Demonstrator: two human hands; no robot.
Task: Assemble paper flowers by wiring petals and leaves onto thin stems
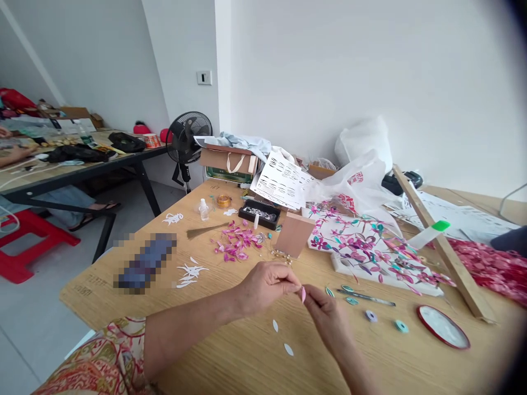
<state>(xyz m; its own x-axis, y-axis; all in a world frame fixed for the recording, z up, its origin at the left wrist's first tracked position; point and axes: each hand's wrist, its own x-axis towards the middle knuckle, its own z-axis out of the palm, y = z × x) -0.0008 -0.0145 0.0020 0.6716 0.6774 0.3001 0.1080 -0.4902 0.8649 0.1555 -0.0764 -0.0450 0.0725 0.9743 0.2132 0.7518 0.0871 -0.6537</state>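
Note:
A small pink petal [303, 295] is pinched at the fingertips where my two hands meet above the wooden table [230, 351]. My left hand [267, 285] is closed, thumb and fingers pressed together at the petal's left side. From the right, my right hand [329, 315] also closes its fingertips on it. Two white leaf-shaped paper pieces [289, 349] lie below the hands. Beyond the left hand is a loose pile of pink petals [235, 241]. Green-edged leaf pieces [352, 301] and a slim metal tool [370, 298] rest just past the right hand.
Thread spools [401, 326] and a red-rimmed round dish [443, 327] sit at right, near a long wooden bar [444, 247]. Wired flowers [370, 241] lie behind. A wooden block [293, 235], black tray [259, 214] and small bottle [203, 209] stand farther back.

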